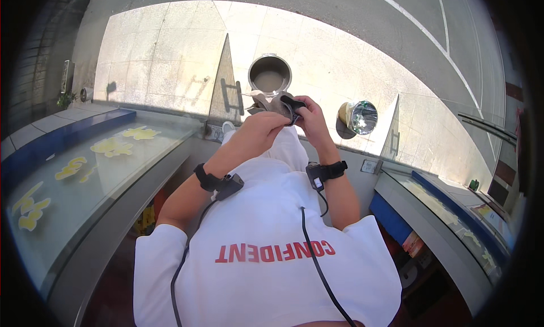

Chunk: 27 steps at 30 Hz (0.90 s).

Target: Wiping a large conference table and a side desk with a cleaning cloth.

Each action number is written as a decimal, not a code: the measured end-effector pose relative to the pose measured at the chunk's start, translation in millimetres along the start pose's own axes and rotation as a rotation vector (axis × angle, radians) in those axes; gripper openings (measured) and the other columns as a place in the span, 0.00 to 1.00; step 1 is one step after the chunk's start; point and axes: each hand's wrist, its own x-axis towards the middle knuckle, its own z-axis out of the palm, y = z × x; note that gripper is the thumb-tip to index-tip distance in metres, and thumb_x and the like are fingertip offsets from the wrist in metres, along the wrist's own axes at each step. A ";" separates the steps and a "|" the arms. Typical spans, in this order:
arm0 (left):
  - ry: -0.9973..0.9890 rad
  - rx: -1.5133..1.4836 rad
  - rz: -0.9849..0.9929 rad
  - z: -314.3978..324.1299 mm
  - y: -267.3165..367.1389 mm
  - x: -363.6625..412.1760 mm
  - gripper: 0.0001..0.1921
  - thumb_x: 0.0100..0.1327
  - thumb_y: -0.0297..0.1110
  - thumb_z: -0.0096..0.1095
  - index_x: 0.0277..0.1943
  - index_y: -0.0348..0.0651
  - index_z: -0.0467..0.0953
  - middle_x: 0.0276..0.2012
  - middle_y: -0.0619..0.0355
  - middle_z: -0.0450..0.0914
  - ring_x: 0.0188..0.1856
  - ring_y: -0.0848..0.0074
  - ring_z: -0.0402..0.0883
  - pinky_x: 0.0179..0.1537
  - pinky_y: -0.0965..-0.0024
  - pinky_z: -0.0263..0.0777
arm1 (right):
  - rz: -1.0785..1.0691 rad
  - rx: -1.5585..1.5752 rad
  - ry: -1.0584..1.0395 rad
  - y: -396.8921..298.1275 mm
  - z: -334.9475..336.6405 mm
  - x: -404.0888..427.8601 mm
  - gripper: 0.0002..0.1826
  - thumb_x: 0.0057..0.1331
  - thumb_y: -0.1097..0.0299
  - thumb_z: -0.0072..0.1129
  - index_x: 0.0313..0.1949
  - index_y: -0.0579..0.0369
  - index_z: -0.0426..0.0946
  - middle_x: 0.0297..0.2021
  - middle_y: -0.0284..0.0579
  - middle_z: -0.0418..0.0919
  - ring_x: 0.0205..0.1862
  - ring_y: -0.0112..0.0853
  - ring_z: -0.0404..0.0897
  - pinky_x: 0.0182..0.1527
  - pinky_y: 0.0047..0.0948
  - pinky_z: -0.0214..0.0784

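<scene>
A grey piece of fabric (276,104) with a black part (293,104) is held up in front of my white trousers. My left hand (264,129) pinches its lower edge. Higher up, the fingers of my right hand (311,116) grip the black part. The grey folds hang toward the left and partly cover the near rim of a round bucket (289,68) on the sunlit paving. The inside of this bucket is grey-brown; whether it holds liquid is hard to tell. Each wrist wears a black strap with a small device.
A woven bin (342,113) with a plastic liner stands to the right on the paving (182,38). Glass panels with handles extend outward on both sides. Windows with yellow lettering, including the left window (102,174), flank me. Beyond the paving lies a grey road (348,4).
</scene>
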 end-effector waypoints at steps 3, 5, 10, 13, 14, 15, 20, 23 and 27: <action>0.007 0.103 -0.262 -2.0 2.3 26.0 0.11 0.69 0.24 0.60 0.52 0.36 0.82 0.42 0.47 0.86 0.44 0.59 0.86 0.46 0.64 0.79 | 0.035 -0.078 -0.019 -15.7 -10.8 25.7 0.10 0.65 0.79 0.53 0.46 0.58 0.71 0.39 0.39 0.77 0.41 0.27 0.82 0.46 0.32 0.84; 0.112 0.012 -0.411 0.6 6.5 35.7 0.12 0.70 0.25 0.60 0.54 0.36 0.81 0.44 0.48 0.86 0.46 0.64 0.86 0.47 0.67 0.79 | 0.034 -0.084 -0.105 -22.7 -13.3 31.4 0.11 0.65 0.79 0.56 0.46 0.58 0.70 0.39 0.37 0.75 0.42 0.25 0.81 0.44 0.26 0.81; 0.462 -0.296 -0.719 43.3 -17.4 71.5 0.17 0.74 0.29 0.60 0.62 0.35 0.75 0.50 0.51 0.83 0.50 0.76 0.82 0.49 0.74 0.77 | -0.202 -0.452 -0.273 -8.9 -16.3 51.8 0.15 0.63 0.78 0.59 0.49 0.62 0.70 0.41 0.45 0.77 0.46 0.35 0.81 0.50 0.31 0.73; 0.488 -0.308 -0.682 70.8 -99.5 72.8 0.16 0.74 0.28 0.59 0.61 0.33 0.74 0.46 0.55 0.83 0.47 0.79 0.81 0.47 0.75 0.76 | -0.277 -0.402 -0.308 2.0 -29.6 81.6 0.18 0.63 0.78 0.59 0.53 0.60 0.71 0.45 0.49 0.77 0.50 0.42 0.79 0.56 0.36 0.71; 0.577 -0.347 -0.682 76.3 -122.9 78.2 0.11 0.73 0.29 0.60 0.54 0.34 0.75 0.35 0.60 0.80 0.36 0.83 0.77 0.37 0.78 0.71 | -0.297 -0.484 -0.355 -4.0 -37.4 89.0 0.24 0.64 0.78 0.58 0.61 0.58 0.71 0.53 0.51 0.78 0.55 0.43 0.79 0.58 0.35 0.70; 0.558 -0.346 -0.695 77.5 -136.6 88.3 0.11 0.73 0.29 0.60 0.54 0.34 0.75 0.35 0.60 0.80 0.36 0.83 0.77 0.37 0.78 0.71 | -0.284 -0.473 -0.340 -4.4 -46.3 99.3 0.24 0.64 0.78 0.58 0.61 0.58 0.71 0.53 0.51 0.78 0.55 0.43 0.79 0.58 0.35 0.70; 0.698 0.033 -0.514 68.1 -175.9 128.9 0.09 0.75 0.24 0.51 0.55 0.33 0.72 0.37 0.55 0.79 0.34 0.79 0.75 0.38 0.72 0.72 | -0.009 -0.385 -0.282 6.1 -95.1 125.4 0.28 0.71 0.75 0.53 0.71 0.54 0.67 0.61 0.48 0.78 0.63 0.35 0.77 0.64 0.34 0.67; 0.545 0.168 -0.501 73.9 -223.5 140.9 0.14 0.75 0.20 0.46 0.60 0.34 0.67 0.42 0.50 0.77 0.41 0.75 0.75 0.47 0.72 0.72 | 0.100 -0.165 -0.090 44.4 -132.4 136.1 0.24 0.73 0.73 0.52 0.68 0.57 0.70 0.57 0.47 0.82 0.57 0.31 0.81 0.61 0.32 0.69; 0.562 0.376 -0.463 50.7 -270.1 157.0 0.13 0.68 0.12 0.47 0.49 0.33 0.77 0.38 0.56 0.77 0.38 0.78 0.73 0.44 0.76 0.68 | 0.220 -0.118 0.195 99.8 -161.7 156.5 0.21 0.75 0.73 0.48 0.66 0.61 0.72 0.53 0.48 0.84 0.52 0.31 0.83 0.55 0.28 0.71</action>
